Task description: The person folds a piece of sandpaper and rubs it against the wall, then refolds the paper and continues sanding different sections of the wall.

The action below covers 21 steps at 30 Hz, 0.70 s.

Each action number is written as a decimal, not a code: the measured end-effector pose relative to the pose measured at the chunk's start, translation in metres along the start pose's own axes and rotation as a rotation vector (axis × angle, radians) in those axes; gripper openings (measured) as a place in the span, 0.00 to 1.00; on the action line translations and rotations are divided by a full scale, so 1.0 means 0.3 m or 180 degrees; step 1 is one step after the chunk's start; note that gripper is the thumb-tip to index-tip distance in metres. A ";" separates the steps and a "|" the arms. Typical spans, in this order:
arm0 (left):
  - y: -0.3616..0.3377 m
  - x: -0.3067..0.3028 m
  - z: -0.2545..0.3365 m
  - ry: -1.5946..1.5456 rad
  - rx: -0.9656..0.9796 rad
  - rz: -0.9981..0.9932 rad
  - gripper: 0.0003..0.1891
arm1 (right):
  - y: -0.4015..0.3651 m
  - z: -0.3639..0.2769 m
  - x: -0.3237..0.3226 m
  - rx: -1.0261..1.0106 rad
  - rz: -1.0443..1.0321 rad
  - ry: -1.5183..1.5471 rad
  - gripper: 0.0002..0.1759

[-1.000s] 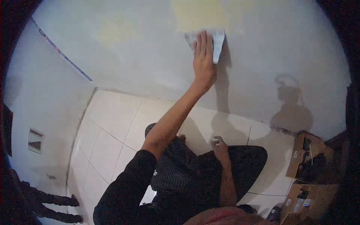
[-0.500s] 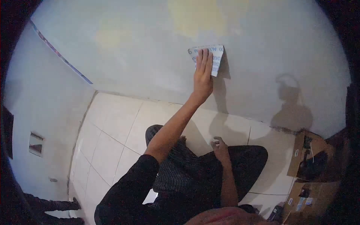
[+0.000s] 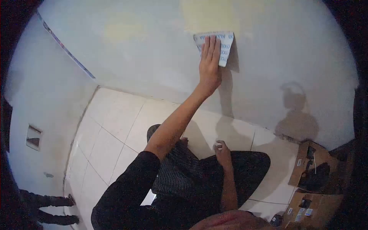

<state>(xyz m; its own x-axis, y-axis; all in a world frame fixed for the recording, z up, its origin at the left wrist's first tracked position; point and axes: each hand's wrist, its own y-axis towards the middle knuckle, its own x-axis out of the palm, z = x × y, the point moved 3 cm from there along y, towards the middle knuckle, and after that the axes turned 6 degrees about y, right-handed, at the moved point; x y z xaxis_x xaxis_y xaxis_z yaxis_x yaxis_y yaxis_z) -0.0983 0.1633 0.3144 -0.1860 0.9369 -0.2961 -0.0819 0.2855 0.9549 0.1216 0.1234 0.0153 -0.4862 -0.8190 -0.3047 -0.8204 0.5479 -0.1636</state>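
Note:
My left hand [image 3: 210,65] presses a sheet of sandpaper [image 3: 227,51] against the grey wall [image 3: 268,57], its fingers lying flat together over the sheet. Blue print shows on the paper's back, and its right edge stands slightly off the wall, casting a shadow. Just above the sheet is a pale yellow patch [image 3: 209,17] on the wall. My right hand [image 3: 222,153] hovers near my bent right knee, fingers loosely curled with a gap between thumb and forefinger; I see nothing held in it.
I sit on cream floor tiles [image 3: 115,126] close to the wall. Cardboard boxes [image 3: 303,165] with dark items stand at the right. Another person's legs [image 3: 53,201] show at the lower left. A small wall box [image 3: 33,137] is set in the left wall.
My left hand and the sandpaper have moved up the wall, closer to the yellow patch. My right hand's fingers have curled in a little. The view has shifted slightly.

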 end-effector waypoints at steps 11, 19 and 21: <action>-0.077 -0.016 0.022 0.0125 -0.0063 -0.0181 0.36 | -0.008 0.003 -0.004 0.0020 -0.0063 0.0023 0.23; 0.019 -0.026 0.040 0.0161 -0.0118 -0.0186 0.38 | -0.013 -0.030 -0.018 -0.0016 -0.0064 -0.0004 0.22; 0.004 -0.023 0.039 0.0112 -0.0185 -0.0121 0.39 | -0.014 -0.036 -0.021 -0.0010 -0.0086 0.0038 0.22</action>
<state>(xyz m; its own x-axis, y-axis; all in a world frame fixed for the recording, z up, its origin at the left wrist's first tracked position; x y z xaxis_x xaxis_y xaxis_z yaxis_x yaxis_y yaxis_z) -0.0857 0.1597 0.3180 -0.2159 0.9176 -0.3338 -0.1459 0.3077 0.9402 0.1250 0.1245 0.0279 -0.4675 -0.8355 -0.2889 -0.8342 0.5251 -0.1687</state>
